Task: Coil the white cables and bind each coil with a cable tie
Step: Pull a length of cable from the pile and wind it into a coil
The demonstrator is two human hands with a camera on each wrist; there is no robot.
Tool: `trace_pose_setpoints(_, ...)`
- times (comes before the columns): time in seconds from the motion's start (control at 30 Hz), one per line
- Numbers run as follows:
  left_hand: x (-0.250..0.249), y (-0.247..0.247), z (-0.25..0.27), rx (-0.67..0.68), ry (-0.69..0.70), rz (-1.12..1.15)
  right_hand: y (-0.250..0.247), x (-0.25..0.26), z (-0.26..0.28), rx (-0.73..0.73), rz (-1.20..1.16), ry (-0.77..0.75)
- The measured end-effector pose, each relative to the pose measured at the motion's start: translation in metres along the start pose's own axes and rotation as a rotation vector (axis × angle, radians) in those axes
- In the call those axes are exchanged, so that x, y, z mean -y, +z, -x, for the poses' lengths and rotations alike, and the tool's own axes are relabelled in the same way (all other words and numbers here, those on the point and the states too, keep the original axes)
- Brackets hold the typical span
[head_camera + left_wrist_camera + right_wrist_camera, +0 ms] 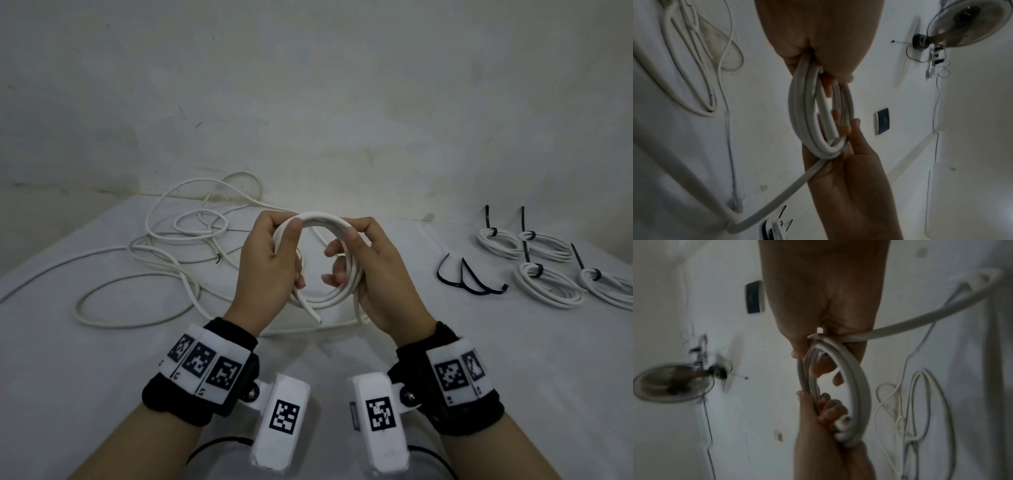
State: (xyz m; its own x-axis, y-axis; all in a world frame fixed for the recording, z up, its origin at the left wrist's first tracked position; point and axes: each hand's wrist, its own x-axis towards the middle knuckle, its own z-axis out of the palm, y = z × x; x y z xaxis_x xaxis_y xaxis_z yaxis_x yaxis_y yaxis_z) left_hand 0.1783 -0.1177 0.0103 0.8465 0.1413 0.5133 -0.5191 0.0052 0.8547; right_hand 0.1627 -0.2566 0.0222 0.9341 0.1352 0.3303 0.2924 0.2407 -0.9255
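Note:
I hold a partly wound coil of white cable (323, 219) upright above the table. My left hand (274, 243) grips its left side, thumb on the top arc. My right hand (358, 250) grips the right side, thumb on top and fingers curled through the ring. A cut cable end (317, 318) sticks out below the coil. The left wrist view shows the coil (803, 113) pinched by my left hand (818, 53), with the right hand (849, 155) below. In the right wrist view the coil (857, 378) hangs from my right hand (824, 313). Loose black cable ties (469, 282) lie to the right.
A tangle of loose white cables (171, 240) spreads over the table's left and back. Several coils bound with black ties (537, 253) lie at the far right. A white cloth covers the table (479, 342), and a wall stands close behind. A wall fan (966, 24) hangs above.

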Motion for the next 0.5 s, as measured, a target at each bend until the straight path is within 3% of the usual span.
trace_pose_setpoints(0.2, 0.000, 0.003, 0.002, -0.014, 0.023, 0.018, 0.002, 0.006, -0.002, 0.051, -0.095, 0.207)
trace_pose_setpoints(0.5, 0.000, 0.007, 0.004, 0.065, 0.059, 0.046, 0.006, 0.013, 0.002, -0.029, -0.188, 0.253)
